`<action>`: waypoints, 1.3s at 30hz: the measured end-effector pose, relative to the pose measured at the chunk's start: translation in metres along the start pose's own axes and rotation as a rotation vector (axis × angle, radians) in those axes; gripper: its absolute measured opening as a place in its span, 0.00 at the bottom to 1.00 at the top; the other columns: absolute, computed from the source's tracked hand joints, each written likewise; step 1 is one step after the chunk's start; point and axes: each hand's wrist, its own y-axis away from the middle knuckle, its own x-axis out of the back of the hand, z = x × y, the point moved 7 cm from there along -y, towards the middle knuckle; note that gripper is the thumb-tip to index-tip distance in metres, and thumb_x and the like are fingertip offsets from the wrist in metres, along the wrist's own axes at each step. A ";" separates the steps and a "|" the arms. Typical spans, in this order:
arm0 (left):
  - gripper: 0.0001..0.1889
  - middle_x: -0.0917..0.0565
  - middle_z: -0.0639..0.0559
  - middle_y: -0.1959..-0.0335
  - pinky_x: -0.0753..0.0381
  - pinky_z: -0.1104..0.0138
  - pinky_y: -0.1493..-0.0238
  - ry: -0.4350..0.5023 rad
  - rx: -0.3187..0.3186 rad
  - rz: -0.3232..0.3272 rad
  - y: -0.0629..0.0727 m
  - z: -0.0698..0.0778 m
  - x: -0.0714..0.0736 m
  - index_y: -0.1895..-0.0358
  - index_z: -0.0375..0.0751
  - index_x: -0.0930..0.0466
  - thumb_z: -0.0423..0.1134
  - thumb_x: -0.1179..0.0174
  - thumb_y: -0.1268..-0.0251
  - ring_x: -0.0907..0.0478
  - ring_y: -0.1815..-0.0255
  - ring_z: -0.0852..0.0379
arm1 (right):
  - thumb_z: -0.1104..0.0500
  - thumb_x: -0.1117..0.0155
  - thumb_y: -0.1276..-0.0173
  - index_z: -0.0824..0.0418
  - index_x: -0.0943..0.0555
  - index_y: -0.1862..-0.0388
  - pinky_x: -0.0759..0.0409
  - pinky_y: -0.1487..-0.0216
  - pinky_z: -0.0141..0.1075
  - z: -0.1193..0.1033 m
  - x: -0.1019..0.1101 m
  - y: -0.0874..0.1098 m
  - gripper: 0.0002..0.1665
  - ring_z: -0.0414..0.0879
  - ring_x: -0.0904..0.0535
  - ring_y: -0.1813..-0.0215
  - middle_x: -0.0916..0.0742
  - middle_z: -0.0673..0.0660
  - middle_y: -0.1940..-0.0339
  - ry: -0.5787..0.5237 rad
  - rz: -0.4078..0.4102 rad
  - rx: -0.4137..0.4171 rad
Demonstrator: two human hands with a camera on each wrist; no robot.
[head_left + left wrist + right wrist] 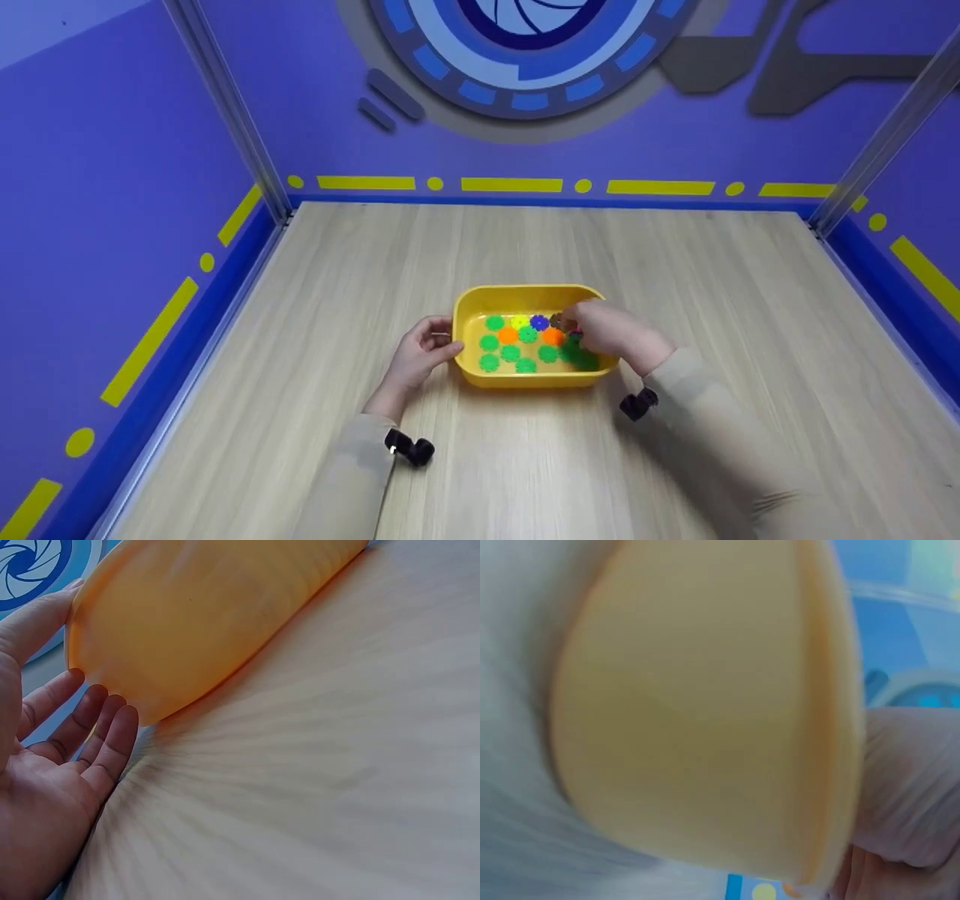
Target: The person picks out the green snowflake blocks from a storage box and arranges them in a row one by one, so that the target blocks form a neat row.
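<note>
A yellow plastic bin (529, 380) holds several small flat discs with notched rims, most of them green (489, 363), with orange discs (508, 335), a yellow disc (520, 322) and a blue disc (539, 322) among them. At the bin's left end, my left hand (415, 356) touches the outside with thumb and fingertips; the left wrist view shows the fingers (120, 739) loosely bent against the wall. My right hand (609, 328) reaches over the right rim, fingers down inside, beside a brown disc (556, 321). Its fingertips are hidden, so whether they pinch a disc is unclear.
The bin stands on a pale wood-grain table (525, 247). Purple-blue panels (510, 157) with yellow markings rise at the back and both sides, with metal posts (232, 105) at the corners. A small black camera (411, 448) sits on each wrist.
</note>
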 end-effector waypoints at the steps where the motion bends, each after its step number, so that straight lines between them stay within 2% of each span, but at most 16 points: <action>1: 0.25 0.19 0.36 0.44 0.18 0.71 0.52 -0.001 0.003 0.001 0.000 0.000 0.000 0.38 0.30 0.26 0.29 0.30 0.37 0.19 0.52 0.57 | 0.79 0.35 0.39 0.61 0.13 0.49 0.16 0.38 0.50 -0.002 -0.001 -0.001 0.23 0.52 0.20 0.57 0.11 0.59 0.51 0.048 0.009 0.016; 5: 0.25 0.18 0.39 0.45 0.17 0.70 0.52 -0.011 0.006 0.005 0.001 0.000 -0.001 0.38 0.32 0.25 0.31 0.30 0.37 0.19 0.51 0.57 | 0.78 0.38 0.39 0.62 0.13 0.52 0.15 0.41 0.48 -0.005 -0.006 -0.003 0.21 0.50 0.22 0.62 0.10 0.58 0.56 0.150 0.042 0.055; 11: 0.25 0.18 0.40 0.46 0.17 0.69 0.53 0.001 0.013 0.008 0.001 0.000 -0.001 0.38 0.32 0.25 0.31 0.30 0.38 0.19 0.51 0.57 | 0.77 0.39 0.35 0.63 0.12 0.51 0.16 0.39 0.49 -0.005 -0.007 -0.003 0.19 0.50 0.20 0.60 0.09 0.59 0.51 0.134 0.067 0.070; 15: 0.25 0.18 0.41 0.47 0.17 0.69 0.54 0.011 0.014 0.000 0.000 0.000 -0.002 0.38 0.31 0.26 0.31 0.30 0.38 0.19 0.52 0.57 | 0.76 0.36 0.34 0.61 0.11 0.56 0.15 0.40 0.49 -0.001 -0.002 0.001 0.15 0.50 0.19 0.60 0.09 0.58 0.53 0.046 0.096 0.077; 20: 0.26 0.20 0.35 0.45 0.17 0.69 0.54 0.012 0.003 0.000 0.001 0.002 -0.001 0.38 0.30 0.26 0.30 0.30 0.38 0.19 0.52 0.57 | 0.73 0.28 0.37 0.61 0.10 0.59 0.13 0.46 0.49 0.003 0.006 0.009 0.11 0.51 0.18 0.59 0.09 0.57 0.58 -0.094 0.153 0.055; 24: 0.25 0.20 0.34 0.43 0.18 0.71 0.53 -0.006 0.001 0.005 0.002 0.001 0.000 0.38 0.31 0.26 0.30 0.30 0.38 0.20 0.51 0.58 | 0.70 0.28 0.36 0.60 0.09 0.58 0.13 0.50 0.47 0.010 0.011 0.015 0.10 0.50 0.17 0.59 0.10 0.57 0.61 -0.213 0.206 -0.004; 30: 0.25 0.20 0.35 0.43 0.18 0.71 0.52 -0.016 -0.006 0.006 0.002 0.000 0.001 0.37 0.31 0.26 0.31 0.31 0.36 0.20 0.51 0.57 | 0.69 0.28 0.35 0.63 0.10 0.54 0.12 0.51 0.44 0.025 0.022 0.024 0.11 0.51 0.16 0.59 0.09 0.61 0.58 -0.420 0.300 -0.065; 39: 0.24 0.19 0.36 0.44 0.18 0.71 0.52 -0.017 -0.027 -0.010 0.000 0.000 0.001 0.38 0.30 0.26 0.31 0.31 0.36 0.20 0.51 0.57 | 0.61 0.28 0.31 0.62 0.12 0.47 0.15 0.55 0.28 0.062 0.026 0.034 0.15 0.45 0.15 0.58 0.09 0.63 0.50 -0.660 0.395 -0.195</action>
